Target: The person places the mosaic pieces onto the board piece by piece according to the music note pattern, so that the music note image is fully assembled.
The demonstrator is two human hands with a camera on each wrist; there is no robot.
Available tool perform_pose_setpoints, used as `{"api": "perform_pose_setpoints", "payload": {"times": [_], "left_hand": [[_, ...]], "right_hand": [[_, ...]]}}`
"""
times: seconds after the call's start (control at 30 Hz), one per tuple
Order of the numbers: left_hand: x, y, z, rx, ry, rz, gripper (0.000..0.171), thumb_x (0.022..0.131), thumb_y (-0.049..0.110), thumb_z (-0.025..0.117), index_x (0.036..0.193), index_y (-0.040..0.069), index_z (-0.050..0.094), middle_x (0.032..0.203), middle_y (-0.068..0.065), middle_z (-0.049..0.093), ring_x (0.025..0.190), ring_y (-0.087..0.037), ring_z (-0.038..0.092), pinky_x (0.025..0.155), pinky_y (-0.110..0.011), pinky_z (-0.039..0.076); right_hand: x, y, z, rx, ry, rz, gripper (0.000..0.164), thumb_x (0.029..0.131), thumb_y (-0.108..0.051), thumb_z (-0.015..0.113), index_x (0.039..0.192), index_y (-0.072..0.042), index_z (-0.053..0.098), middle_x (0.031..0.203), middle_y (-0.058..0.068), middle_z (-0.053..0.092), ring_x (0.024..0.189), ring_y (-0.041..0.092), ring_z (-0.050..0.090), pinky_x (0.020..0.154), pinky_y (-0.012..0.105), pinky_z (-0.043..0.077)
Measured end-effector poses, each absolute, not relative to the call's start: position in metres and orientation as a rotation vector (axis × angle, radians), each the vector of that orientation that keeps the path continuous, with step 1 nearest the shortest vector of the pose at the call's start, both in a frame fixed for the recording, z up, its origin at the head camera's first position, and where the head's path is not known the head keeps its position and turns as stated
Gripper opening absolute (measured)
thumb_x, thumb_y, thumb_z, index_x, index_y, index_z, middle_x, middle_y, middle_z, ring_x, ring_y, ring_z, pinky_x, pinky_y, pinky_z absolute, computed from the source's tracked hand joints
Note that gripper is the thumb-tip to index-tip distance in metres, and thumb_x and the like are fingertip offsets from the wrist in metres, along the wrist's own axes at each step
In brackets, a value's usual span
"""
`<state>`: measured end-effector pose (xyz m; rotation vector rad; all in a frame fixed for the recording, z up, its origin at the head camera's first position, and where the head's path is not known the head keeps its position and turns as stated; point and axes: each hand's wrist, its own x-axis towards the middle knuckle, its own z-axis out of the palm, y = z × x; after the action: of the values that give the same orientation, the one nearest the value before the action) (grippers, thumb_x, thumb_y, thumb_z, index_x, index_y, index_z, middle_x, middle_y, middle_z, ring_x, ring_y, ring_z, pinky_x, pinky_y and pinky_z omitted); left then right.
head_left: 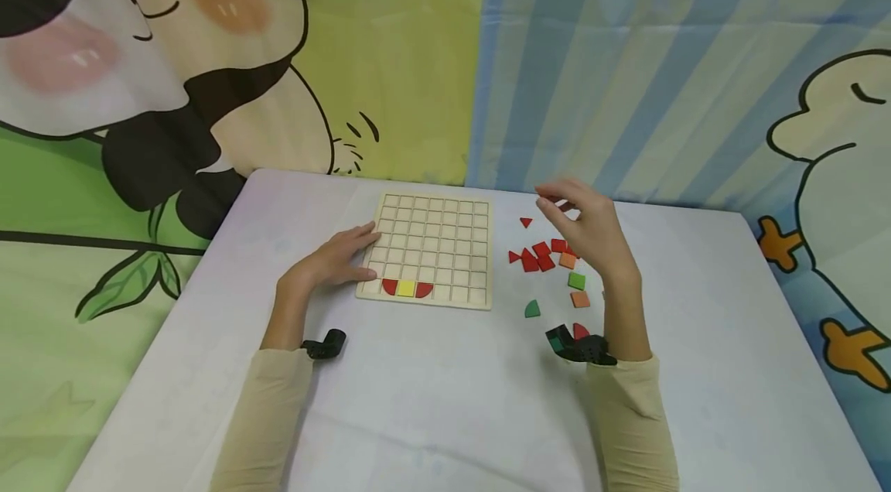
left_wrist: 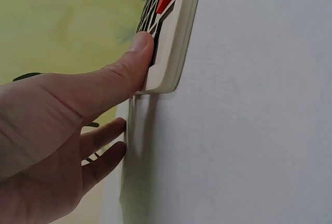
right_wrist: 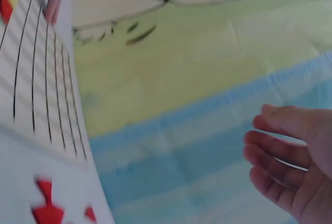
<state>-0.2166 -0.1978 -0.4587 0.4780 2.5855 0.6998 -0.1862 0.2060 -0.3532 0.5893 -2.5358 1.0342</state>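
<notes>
A square wooden grid board (head_left: 432, 251) lies on the table, left of the loose pieces. In its front row sit a yellow square (head_left: 406, 288) and two red quarter-round pieces, one on each side of it. My left hand (head_left: 334, 258) rests at the board's left edge with the fingers extended; in the left wrist view the thumb (left_wrist: 139, 45) presses near the corner. Raised above the table's back right part, my right hand (head_left: 581, 221) has its fingers loosely bent, thumb and index tip apart. Nothing shows between its fingers (right_wrist: 277, 149) in the right wrist view.
Several red squares and triangles (head_left: 541, 250) lie right of the board, partly under the right hand in view. Near them are a green square (head_left: 576, 280), orange squares (head_left: 580, 298), a green quarter-round (head_left: 532, 309) and a red one (head_left: 581, 331). A printed curtain (head_left: 390, 51) hangs behind the table.
</notes>
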Motion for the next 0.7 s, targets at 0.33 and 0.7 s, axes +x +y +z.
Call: {"api": "perform_pose_setpoints", "payload": {"times": [0.33,0.7], "left_hand": [[-0.216,-0.202,-0.456,0.474,2.589,0.678,0.082,0.088,0.031,0.071,0.154,0.013,0.026,0.165,-0.007,0.011,0.152,-0.036,0.008,0.119,-0.06,0.017],[-0.218,-0.199,-0.462,0.456,2.575,0.691,0.083,0.088,0.034,0.071,0.155,0.014,0.026,0.165,-0.006,0.011,0.152,-0.035,0.008,0.12,-0.059,0.017]], "right_hand": [[-0.18,0.279,-0.399,0.653,-3.078,0.863,0.021,0.091,-0.009,0.066,0.111,-0.002,0.069,0.1,0.008,0.071,0.088,0.02,0.063,0.076,0.025,0.053],[-0.153,0.267,-0.428,0.895,-3.513,0.93,0.022,0.085,-0.02,0.075,0.104,-0.013,0.069,0.092,-0.003,0.064,0.082,0.012,0.055,0.069,0.021,0.051]]}}
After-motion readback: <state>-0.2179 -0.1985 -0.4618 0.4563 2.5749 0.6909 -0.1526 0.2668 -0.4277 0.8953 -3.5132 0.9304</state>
